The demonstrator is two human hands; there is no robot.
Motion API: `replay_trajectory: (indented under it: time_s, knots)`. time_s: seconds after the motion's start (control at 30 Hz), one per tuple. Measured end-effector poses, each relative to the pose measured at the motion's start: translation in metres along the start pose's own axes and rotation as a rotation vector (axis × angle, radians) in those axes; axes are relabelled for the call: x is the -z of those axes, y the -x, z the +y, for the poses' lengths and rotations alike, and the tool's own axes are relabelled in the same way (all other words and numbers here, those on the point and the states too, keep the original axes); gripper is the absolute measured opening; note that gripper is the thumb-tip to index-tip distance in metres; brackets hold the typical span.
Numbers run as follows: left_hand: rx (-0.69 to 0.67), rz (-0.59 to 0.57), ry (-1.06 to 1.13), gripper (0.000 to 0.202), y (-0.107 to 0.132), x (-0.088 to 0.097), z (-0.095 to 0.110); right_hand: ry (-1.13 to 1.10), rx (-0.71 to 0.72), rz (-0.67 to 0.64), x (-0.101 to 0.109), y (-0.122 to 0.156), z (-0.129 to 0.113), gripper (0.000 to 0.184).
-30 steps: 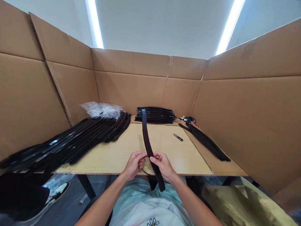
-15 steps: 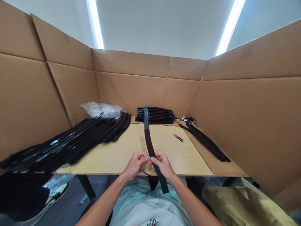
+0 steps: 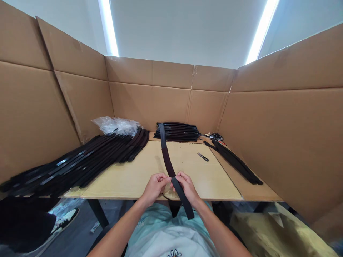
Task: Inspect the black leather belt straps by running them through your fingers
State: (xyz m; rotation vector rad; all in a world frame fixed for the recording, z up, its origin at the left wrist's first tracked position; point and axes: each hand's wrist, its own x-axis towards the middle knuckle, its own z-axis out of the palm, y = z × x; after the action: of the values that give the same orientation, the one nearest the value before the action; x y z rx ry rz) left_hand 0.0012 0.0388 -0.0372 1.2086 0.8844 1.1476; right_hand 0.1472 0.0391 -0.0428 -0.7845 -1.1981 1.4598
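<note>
A long, slightly curved dark strip (image 3: 167,161) runs from near my lap to the back of the table. Its far end is smooth and grey-blue, its middle dark maroon and cloth-like, its near end black. My left hand (image 3: 154,186) is closed, thumb and fingers pinching at the strip's left edge, near the join of maroon and black. Across from it, my right hand (image 3: 187,185) grips the right edge, also closed. A thin black cord (image 3: 166,197) shows just under my left hand; where it leads is hidden.
Small thread snips (image 3: 203,156) lie right of the strip. Many dark strips (image 3: 91,160) are heaped at left beside clear plastic wrap (image 3: 118,125). Another stack (image 3: 178,131) stands at the back, more strips (image 3: 234,160) at right. Cardboard walls (image 3: 150,100) surround the table; a person's shoe (image 3: 66,221) shows lower left.
The strip's far end has swung a little to the left, and its near end has shifted slightly right. Both hands stay at nearly the same place on it.
</note>
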Motion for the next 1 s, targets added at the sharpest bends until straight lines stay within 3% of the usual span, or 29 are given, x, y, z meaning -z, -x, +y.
replay_trajectory:
  time_s: [0.3,0.6,0.77,1.0]
  knots:
    - [-0.016,0.014,-0.025,0.041,-0.001,0.0,-0.002,-0.012,0.008,0.03,-0.001,-0.001,0.002,0.032]
    - [-0.063,0.019,0.02,0.038,0.002,-0.003,0.004,0.01,0.109,0.032,-0.001,0.003,-0.001,0.03]
    - [-0.077,-0.034,0.051,0.032,0.004,-0.004,0.008,-0.018,0.082,-0.046,-0.002,0.005,0.0,0.045]
    - [-0.065,-0.005,0.051,0.028,0.003,-0.003,0.006,0.034,0.137,-0.123,-0.002,0.006,-0.001,0.029]
